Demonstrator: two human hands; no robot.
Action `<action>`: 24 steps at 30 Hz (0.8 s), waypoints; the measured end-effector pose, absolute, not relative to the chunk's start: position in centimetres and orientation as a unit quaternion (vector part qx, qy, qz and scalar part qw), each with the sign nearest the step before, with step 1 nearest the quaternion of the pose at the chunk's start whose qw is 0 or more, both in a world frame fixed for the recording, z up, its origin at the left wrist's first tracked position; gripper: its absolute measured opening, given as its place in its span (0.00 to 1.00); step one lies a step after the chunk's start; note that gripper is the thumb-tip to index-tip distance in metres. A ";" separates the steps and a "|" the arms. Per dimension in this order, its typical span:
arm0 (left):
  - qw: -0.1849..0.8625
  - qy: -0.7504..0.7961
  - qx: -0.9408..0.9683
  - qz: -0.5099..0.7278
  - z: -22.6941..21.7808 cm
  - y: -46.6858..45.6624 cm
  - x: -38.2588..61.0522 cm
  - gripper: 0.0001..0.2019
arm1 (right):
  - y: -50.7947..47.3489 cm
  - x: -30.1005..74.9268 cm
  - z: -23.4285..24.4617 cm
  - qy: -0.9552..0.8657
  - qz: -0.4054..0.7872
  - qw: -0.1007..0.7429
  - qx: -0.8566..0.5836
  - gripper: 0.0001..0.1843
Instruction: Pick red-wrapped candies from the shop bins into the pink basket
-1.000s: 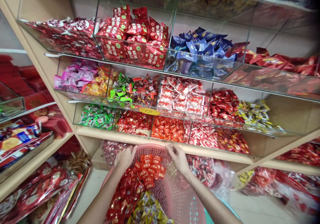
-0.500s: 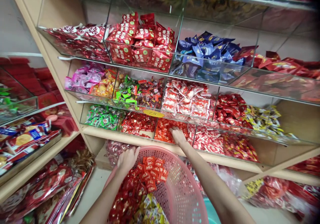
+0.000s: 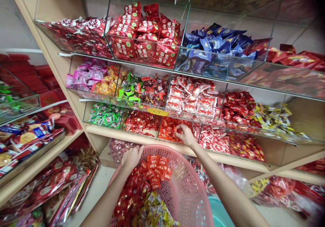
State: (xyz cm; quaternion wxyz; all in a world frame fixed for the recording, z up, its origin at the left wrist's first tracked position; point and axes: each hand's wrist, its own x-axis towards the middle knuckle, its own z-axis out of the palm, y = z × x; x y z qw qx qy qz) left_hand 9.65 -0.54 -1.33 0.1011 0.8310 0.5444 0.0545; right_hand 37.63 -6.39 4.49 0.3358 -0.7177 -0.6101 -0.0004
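Observation:
My left hand (image 3: 132,156) is closed over the rim of a round pink plastic basket (image 3: 194,189). Inside the basket lie orange-red wrapped candies (image 3: 158,167), darker red wrapped candies (image 3: 129,193) and yellow-and-white wrapped candies (image 3: 153,210). Over the front of a bottom-row bin, my right hand (image 3: 186,135) has its fingers curled and pinched on orange-red wrapped candy; how many pieces it holds is hidden. More orange-red candies (image 3: 167,129) fill that bin around the fingertips.
Clear-fronted bins on a wooden shelf (image 3: 254,166) hold green candies (image 3: 105,115), pink-and-white candies (image 3: 214,139) and blue packets (image 3: 215,47). A yellow price tag (image 3: 157,111) hangs above the bottom row. Beside the basket is a teal tub (image 3: 219,213); bagged goods (image 3: 286,195) lie below the shelf.
My right hand has drawn slightly up and back from among the orange-red candies, its fingers now more visible. My left hand keeps its hold on the basket. The view has shifted slightly.

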 end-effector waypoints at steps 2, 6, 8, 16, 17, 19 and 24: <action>0.097 0.539 0.835 0.058 -1.5 -0.5 9.6 0.31 | -7.5 36.3 5.2 -0.607 0.022 0.410 -0.680 0.10; 0.103 0.536 0.836 0.055 -1.6 -0.5 9.5 0.32 | -9.5 32.4 5.2 -0.628 0.093 0.460 -0.621 0.10; 0.106 0.537 0.835 0.054 -1.5 -0.5 9.5 0.32 | -10.2 30.6 4.2 -0.649 0.114 0.428 -0.618 0.10; 0.105 0.539 0.834 0.049 -1.2 -0.7 9.5 0.31 | -11.1 27.6 -1.1 -0.761 0.042 0.138 -0.633 0.09; 0.107 0.538 0.834 0.048 -1.1 -0.7 9.5 0.31 | -11.0 27.5 -1.4 -0.762 0.032 0.116 -0.636 0.08; 0.109 0.538 0.834 0.049 -1.0 -0.8 9.5 0.31 | -10.8 27.4 -1.7 -0.764 0.017 0.089 -0.638 0.07; 0.099 0.534 0.838 0.055 -0.9 -0.8 9.4 0.31 | -9.8 27.0 -1.9 -0.768 -0.002 0.074 -0.636 0.08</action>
